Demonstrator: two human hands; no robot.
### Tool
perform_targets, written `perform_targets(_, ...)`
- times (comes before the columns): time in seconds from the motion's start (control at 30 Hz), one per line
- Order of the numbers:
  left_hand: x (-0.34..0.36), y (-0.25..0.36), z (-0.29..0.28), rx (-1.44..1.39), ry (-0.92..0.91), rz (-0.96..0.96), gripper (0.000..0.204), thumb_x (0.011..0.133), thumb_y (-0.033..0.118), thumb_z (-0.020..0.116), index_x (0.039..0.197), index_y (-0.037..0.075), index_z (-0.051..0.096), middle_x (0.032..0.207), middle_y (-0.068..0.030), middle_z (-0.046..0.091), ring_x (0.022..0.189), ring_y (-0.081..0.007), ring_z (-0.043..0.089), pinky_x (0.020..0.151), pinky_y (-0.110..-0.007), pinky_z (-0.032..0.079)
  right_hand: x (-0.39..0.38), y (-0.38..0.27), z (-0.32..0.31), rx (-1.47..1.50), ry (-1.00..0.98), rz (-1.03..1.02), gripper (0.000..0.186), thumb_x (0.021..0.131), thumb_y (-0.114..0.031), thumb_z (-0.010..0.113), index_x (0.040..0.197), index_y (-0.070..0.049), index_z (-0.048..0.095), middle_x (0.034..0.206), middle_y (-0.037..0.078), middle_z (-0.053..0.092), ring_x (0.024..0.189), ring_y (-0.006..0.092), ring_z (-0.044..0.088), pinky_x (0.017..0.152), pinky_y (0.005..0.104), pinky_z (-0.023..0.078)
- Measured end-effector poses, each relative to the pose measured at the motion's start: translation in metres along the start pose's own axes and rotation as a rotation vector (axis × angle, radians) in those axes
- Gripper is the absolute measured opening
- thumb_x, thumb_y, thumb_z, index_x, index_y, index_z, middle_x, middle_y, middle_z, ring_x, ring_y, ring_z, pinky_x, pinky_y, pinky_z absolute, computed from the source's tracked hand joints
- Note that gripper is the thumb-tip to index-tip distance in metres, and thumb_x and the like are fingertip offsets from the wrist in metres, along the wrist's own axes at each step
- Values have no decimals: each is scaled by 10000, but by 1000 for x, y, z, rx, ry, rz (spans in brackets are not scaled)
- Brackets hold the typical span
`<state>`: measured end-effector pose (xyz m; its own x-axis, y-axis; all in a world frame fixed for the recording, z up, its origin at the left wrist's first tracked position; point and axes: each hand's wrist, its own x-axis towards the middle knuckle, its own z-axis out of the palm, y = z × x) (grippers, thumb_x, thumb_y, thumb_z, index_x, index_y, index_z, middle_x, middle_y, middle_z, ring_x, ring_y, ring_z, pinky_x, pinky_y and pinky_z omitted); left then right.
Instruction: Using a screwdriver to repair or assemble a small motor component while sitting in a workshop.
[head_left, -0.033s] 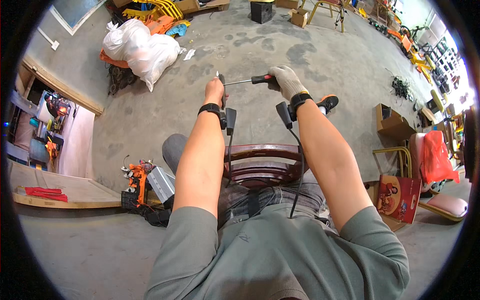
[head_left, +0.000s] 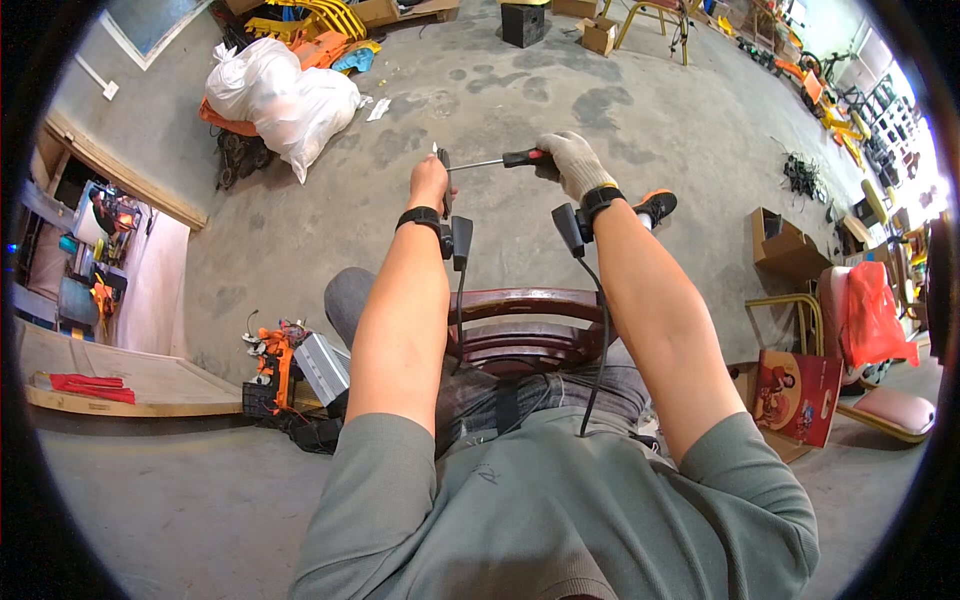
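My right hand [head_left: 572, 162], in a pale knitted glove, is closed round the black-and-red handle of a screwdriver [head_left: 522, 158]. The metal shaft points left, and its tip meets or nearly meets a dark part [head_left: 445, 196] in my left hand [head_left: 430, 182]. That hand is bare, its fingers closed on the part, which shows edge-on and is too small to name. Something small and white sticks up above the left fingers. Both wrists wear black straps with dark devices and cables. Both arms are stretched out beyond a chair back.
A reddish wooden chair back [head_left: 530, 300] stands between my arms. White sacks [head_left: 285, 95] lie at the far left. Orange parts [head_left: 275, 355] and a silver box [head_left: 322, 368] are by my left knee. Cartons [head_left: 785, 240], a red printed box [head_left: 797, 398] and chairs stand at the right.
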<state>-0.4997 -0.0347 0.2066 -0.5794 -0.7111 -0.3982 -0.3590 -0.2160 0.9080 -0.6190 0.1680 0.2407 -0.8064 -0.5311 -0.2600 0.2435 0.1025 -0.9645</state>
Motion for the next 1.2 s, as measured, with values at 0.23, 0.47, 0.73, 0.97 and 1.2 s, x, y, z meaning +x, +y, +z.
perform_targets(0.23,-3,0,0,5,16,13,479,975,400,306,966,-30,518,697,-145,577,576,-258,600,539,-401,495,-6,-1,3,-103,14,-47,255,837,-250,576,854,4,563,732,93,577,580,162,594,550,279,532)
perform_targets(0.47,-3,2,0,-3,33,-25,455,973,393,308,993,-11,516,732,-153,582,594,-266,609,536,-393,497,-8,-1,1,-282,63,1,386,865,-332,485,890,45,563,671,117,588,510,189,578,517,315,511)
perform_targets(0.73,-1,13,-3,-219,31,-26,434,962,372,329,961,-19,518,741,-183,594,601,-301,612,532,-418,498,-7,-14,10,-81,55,-101,302,853,-261,553,973,16,576,709,79,564,533,158,539,501,295,473)
perform_targets(0.97,-1,65,-54,-212,-44,106,432,954,350,323,994,-29,528,744,-175,593,555,-305,599,498,-422,485,-20,-48,46,164,-42,-161,306,856,-234,589,1042,8,571,852,88,578,629,155,566,574,280,503)
perform_targets(1.2,-9,31,-98,-347,-18,129,377,956,316,343,869,8,543,642,-153,588,554,-271,601,504,-388,494,-25,-67,84,-113,-106,-297,373,824,-282,564,1021,34,590,753,102,612,611,167,600,616,287,503)
